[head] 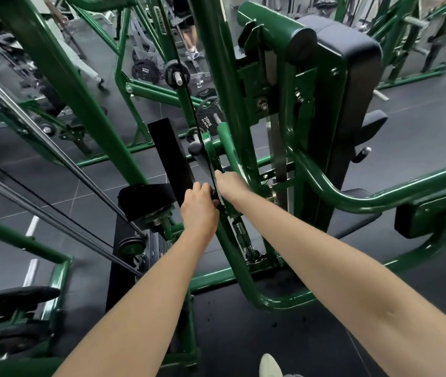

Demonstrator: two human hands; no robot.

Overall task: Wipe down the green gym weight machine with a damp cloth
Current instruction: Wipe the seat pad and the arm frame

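Both bare arms reach forward from the near edge into the middle of the green weight machine (224,77), whose painted tubes rise and cross all around them. The left hand (199,210) has its fingers curled round something dark, just right of a black strap (171,159); whether this is the cloth cannot be told. The right hand (230,184) rests against a slanted green tube (232,156) just beside the left hand; its fingers are hidden, so its grip cannot be told. A 20 kg weight plate (207,118) hangs farther back. A black back pad (352,77) stands upper right.
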